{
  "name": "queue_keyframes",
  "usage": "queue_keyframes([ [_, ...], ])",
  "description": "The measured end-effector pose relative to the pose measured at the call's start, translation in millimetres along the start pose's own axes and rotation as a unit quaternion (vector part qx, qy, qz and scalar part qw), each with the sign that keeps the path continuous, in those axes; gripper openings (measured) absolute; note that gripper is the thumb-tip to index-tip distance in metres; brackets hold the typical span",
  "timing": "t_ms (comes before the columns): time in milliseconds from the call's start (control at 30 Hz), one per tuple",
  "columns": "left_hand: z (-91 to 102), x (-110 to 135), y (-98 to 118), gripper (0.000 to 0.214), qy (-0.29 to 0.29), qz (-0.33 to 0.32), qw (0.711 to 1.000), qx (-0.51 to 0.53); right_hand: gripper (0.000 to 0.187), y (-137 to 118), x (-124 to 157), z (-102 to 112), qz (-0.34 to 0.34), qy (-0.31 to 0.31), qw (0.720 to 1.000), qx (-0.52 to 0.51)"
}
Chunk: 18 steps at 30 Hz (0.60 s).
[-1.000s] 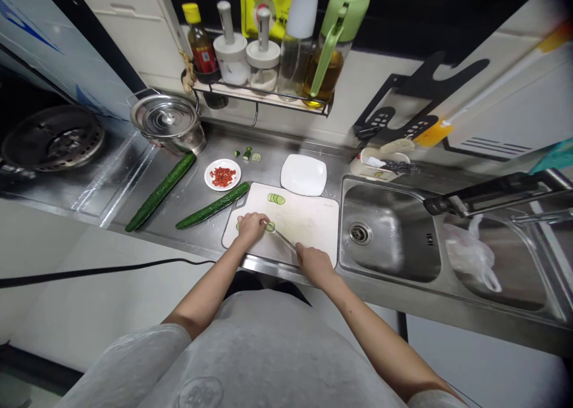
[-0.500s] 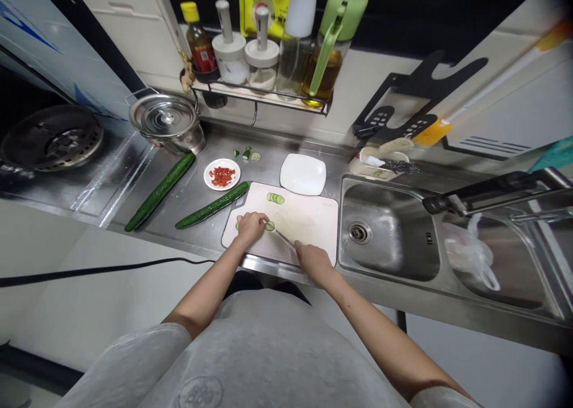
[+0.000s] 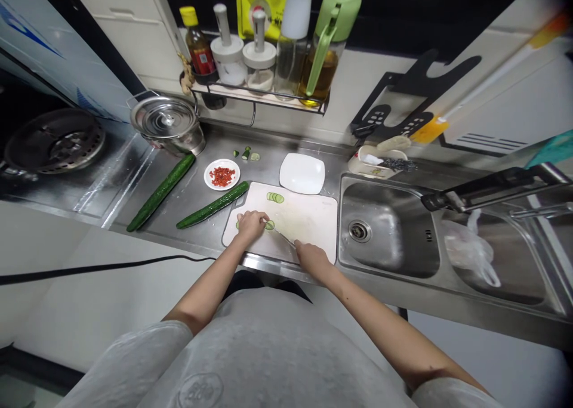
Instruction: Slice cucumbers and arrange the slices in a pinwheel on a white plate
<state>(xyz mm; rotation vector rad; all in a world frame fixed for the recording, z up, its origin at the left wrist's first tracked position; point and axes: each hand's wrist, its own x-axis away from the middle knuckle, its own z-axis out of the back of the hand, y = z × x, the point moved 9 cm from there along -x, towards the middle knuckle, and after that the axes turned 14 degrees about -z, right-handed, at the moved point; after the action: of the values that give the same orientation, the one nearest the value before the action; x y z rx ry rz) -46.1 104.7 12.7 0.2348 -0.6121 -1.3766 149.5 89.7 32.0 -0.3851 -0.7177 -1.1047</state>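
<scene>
My left hand (image 3: 252, 224) is closed on a piece of cucumber that it mostly hides, on the left part of the white cutting board (image 3: 308, 217). Gripped in my right hand (image 3: 312, 256) is a knife (image 3: 283, 237), its blade slanting up and left to the cucumber by my left fingers. A cut cucumber slice (image 3: 270, 224) lies at the blade's tip. Farther back on the board, several cucumber slices (image 3: 275, 197) overlap in a row. One whole cucumber (image 3: 212, 205) rests with its end by the board's left corner; another cucumber (image 3: 161, 192) lies farther left.
Behind the board are a white plate (image 3: 302, 174), a small plate of chopped red pieces (image 3: 222, 175) and cucumber ends (image 3: 246, 153). A lidded steel pot (image 3: 168, 121) stands back left. The sink (image 3: 389, 229) adjoins the board's right side. A condiment rack (image 3: 264, 98) hangs above.
The knife blade has tilted slightly beside the cucumber. Both hands keep nearly the same place, and the whole view has shifted a little.
</scene>
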Motion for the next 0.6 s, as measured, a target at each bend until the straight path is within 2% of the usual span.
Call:
queue_keyframes([
  [267, -3.5, 1, -2, 0.028, 0.004, 0.014, 1.000, -0.015, 0.031, 9, 4, -8, 0.002, -0.005, 1.000, 0.006],
  [400, -4.9, 4, -4, 0.025, 0.007, 0.023, 0.999, -0.021, 0.028, 14, 5, -11, 0.000, -0.001, 1.000, 0.000],
  [600, -3.9, 7, 1, 0.020, 0.019, 0.031, 0.998, -0.051, 0.027, 23, 10, -19, -0.014, -0.001, 1.000, -0.004],
])
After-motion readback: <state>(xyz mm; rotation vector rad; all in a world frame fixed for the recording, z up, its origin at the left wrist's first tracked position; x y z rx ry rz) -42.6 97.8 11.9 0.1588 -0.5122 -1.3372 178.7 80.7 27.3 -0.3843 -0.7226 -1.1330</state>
